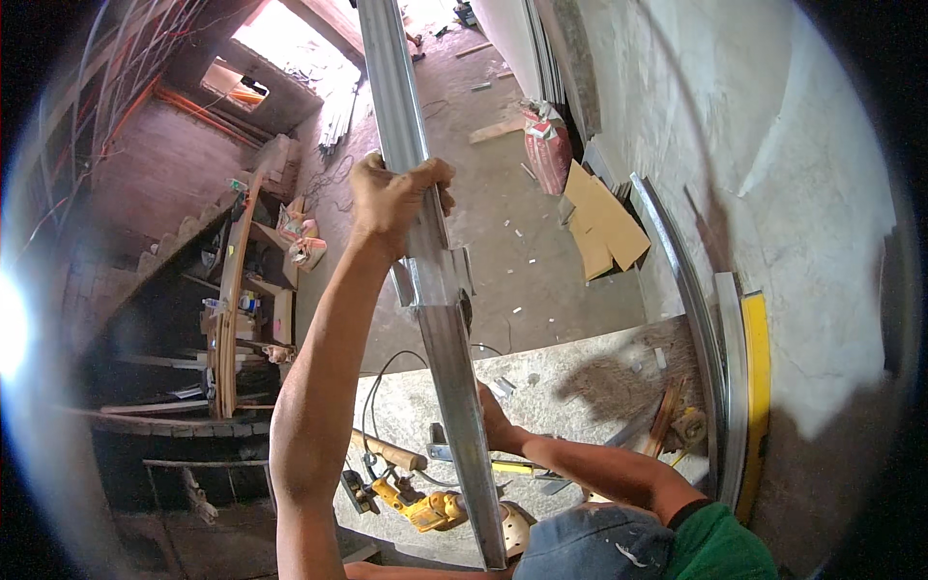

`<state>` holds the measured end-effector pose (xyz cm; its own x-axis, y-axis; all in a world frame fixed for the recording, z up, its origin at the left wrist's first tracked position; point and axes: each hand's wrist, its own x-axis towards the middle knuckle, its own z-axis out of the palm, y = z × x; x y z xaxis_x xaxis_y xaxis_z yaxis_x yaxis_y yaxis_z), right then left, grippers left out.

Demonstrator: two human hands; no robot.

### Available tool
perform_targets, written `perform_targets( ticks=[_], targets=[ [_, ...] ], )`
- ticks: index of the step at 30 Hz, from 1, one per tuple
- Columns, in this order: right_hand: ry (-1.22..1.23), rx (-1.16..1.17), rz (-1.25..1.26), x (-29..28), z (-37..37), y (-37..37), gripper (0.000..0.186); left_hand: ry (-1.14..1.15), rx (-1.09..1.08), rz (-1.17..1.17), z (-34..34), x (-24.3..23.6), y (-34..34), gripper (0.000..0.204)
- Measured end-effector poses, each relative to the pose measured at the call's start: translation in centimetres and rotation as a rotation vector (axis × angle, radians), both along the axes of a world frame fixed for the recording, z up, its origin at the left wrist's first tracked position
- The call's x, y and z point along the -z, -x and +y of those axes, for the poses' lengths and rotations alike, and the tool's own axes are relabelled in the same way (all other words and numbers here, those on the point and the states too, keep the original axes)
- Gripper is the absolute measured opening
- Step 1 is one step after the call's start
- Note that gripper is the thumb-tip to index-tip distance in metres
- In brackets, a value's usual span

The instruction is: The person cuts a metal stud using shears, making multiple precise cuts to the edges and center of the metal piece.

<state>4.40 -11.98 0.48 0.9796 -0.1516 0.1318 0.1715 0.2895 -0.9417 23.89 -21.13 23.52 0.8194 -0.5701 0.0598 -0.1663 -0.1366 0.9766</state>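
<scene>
A: Left hand (398,198)?

B: It was wrapped tight round the long metal channel (454,367), fingers curled over the far edge, arm up from the bottom of frame. The right hand wasn't in the shot.

A: And the other hand on it, lower down?

B: That was the co-worker's hand (495,425), half hidden behind the channel, so its grip couldn't be told. It went with the blue cap (599,546) and green sleeve at the bottom edge.

A: Where did the channel sit?

B: It ran steeply from the top of frame down past the cap, in the air above the concrete ledge (580,367) and touching nothing else visible.

A: Handling advice?

B: As a judgement, with a piece that long the ends would swing. The full wrap was the right grip, wrist in line with the channel. Any shift should have been slow and matched to the co-worker's end, with fingers off the cut edges.

A: What did it look like?

B: Grey galvanised steel, thin and folded, with open flanges. There was a notched or overlapped joint just below the left hand and a square-cut lower end. It was likely light but whippy, with sharp edges.

A: Anything nearby?

B: A yellow drill (425,505) and a wooden-handled tool (391,451) lay on the ledge, and a yellow level (754,387) stood against the wall.
</scene>
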Motion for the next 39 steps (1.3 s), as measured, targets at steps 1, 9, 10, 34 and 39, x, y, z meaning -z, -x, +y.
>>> perform_targets(
  ticks=[1,9,10,34,39],
  targets=[
    [0.013,-0.005,0.060,-0.3,0.1,0.0,0.043,0.000,-0.001,0.001,-0.1,0.0,0.1,0.014],
    [0.068,0.053,0.106,0.7,0.1,0.0,0.036,-0.044,0.024,-0.023,-0.3,0.2,0.1,0.015],
    [0.042,0.045,0.112,0.5,0.1,0.1,0.036,-0.044,0.021,-0.023,-0.2,0.2,0.1,0.015],
    [0.091,0.086,0.165,-1.7,-2.3,1.5,0.042,-0.030,0.033,-0.033,0.2,0.6,-0.2,0.014],
    [0.079,0.136,0.085,-0.3,-1.5,1.3,0.043,0.020,0.056,0.017,0.1,0.8,0.1,0.015]
  ],
)
